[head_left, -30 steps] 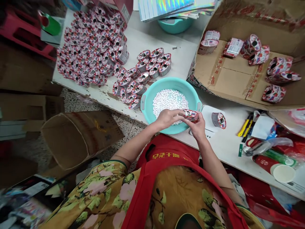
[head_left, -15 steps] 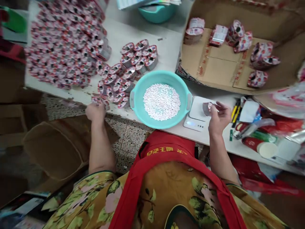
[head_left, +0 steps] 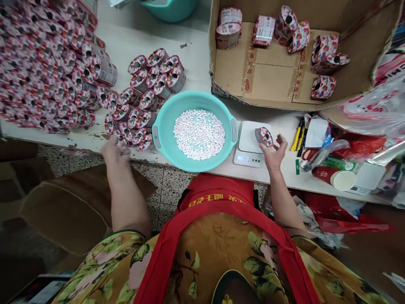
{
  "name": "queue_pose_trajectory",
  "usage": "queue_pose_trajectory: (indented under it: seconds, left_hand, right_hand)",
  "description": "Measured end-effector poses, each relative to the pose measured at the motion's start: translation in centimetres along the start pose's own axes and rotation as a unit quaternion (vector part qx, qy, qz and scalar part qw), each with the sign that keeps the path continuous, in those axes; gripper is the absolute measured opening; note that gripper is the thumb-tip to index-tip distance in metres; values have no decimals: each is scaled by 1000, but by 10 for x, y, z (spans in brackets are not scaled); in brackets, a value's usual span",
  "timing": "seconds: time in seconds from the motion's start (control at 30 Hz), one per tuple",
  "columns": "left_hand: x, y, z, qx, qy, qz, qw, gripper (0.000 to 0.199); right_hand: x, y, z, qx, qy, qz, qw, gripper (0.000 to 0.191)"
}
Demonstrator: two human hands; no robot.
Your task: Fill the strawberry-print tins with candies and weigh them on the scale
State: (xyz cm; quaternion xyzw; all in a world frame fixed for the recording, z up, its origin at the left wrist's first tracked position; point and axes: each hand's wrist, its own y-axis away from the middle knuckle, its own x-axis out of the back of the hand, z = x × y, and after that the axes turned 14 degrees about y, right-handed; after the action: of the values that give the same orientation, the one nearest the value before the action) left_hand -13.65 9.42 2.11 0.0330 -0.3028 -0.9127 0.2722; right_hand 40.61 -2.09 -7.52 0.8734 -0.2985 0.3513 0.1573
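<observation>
A small printed packet [head_left: 264, 137] with a dark hole in its end lies tilted on the white digital scale [head_left: 247, 158]. Just right of it is my right hand [head_left: 274, 153], fingers spread, the thumb close to or touching the packet. My left hand [head_left: 115, 151] is at the table's front edge, by the near end of a cluster of similar packets [head_left: 139, 117]; its fingers are blurred and partly hidden. Between my hands stands a turquoise basin [head_left: 160, 110] with many small pale tablets [head_left: 199, 135] in it.
A large mass of packets [head_left: 47, 67] covers the table's left side. An open cardboard box [head_left: 272, 82] with several packets is at the back right. Cutters [head_left: 296, 138], a red paper cup [head_left: 332, 175] and plastic bags [head_left: 363, 105] crowd the right. Another turquoise basin [head_left: 174, 10] stands behind.
The view has shifted, so the table things sit further left. My right hand has opened away from the packet on the scale. My left hand was at a packet by the table edge before.
</observation>
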Motion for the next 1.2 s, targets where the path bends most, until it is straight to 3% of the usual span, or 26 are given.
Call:
queue_pose_trajectory:
  seconds: [0.07,0.13,0.23,0.33,0.43,0.53,0.7,0.83,1.03,1.2]
  left_hand:
    - [-25,20,-9,33,89,-16,995,51]
    - [-63,46,-22,69,113,-72,989,54]
    - [-131,93,-39,93,124,-162,975,59]
    - [-187,139,-41,45,172,-228,957,64]
    - [-218,169,-35,-17,194,-219,956,64]
    - [-226,178,-35,-73,203,-220,951,62]
    - [-220,173,-36,-125,182,-205,954,62]
    - [-221,168,-36,-116,153,-187,963,64]
    - [-228,160,-33,-63,250,-196,946,58]
    - [-208,136,-26,-17,300,-215,929,53]
  right_hand:
    - [-9,-3,-7,-16,-11,-6,1000,71]
    - [-11,-6,-20,-24,-44,7,999,60]
    - [-3,3,-53,52,-56,4,997,53]
    - [3,27,-98,168,-34,-82,982,44]
    - [-8,52,-137,232,-36,-176,956,35]
    - [-27,65,-157,252,-45,-200,946,30]
    - [-43,67,-162,256,-31,-213,942,30]
    - [-46,67,-163,261,-23,-212,942,29]
    - [-49,65,-165,258,-32,-212,942,28]
    - [-21,55,-134,214,-95,-190,953,35]
